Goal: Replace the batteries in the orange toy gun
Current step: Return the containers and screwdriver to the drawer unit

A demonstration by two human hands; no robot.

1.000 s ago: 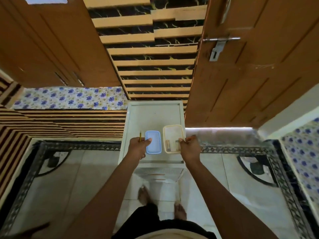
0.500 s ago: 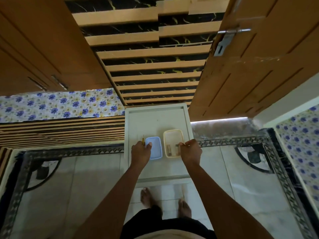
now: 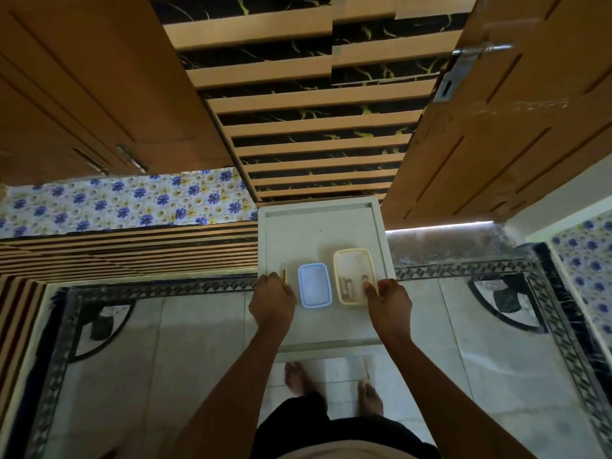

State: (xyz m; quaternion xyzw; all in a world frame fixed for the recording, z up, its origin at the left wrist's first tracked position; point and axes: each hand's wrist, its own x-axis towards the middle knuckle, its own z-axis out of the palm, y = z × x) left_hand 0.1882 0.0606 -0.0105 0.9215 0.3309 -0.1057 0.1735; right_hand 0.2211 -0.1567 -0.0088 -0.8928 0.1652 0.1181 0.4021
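On a small white table lie a blue lid and, to its right, an open cream box with a few small dark items at its near end. My left hand holds a thin yellow screwdriver just left of the lid, not touching it. At the box's near right corner my right hand pinches the rim with its thumb. No orange toy gun is in view.
A wooden door stands open to the right of the table, and wooden cabinets are on the left above a flowered counter. My bare feet stand on the tiled floor at the table's near edge.
My left hand, whose thumb touched the blue lid, has shifted left off it, still holding the screwdriver. The right hand stays at the box. The view has moved closer to the table.
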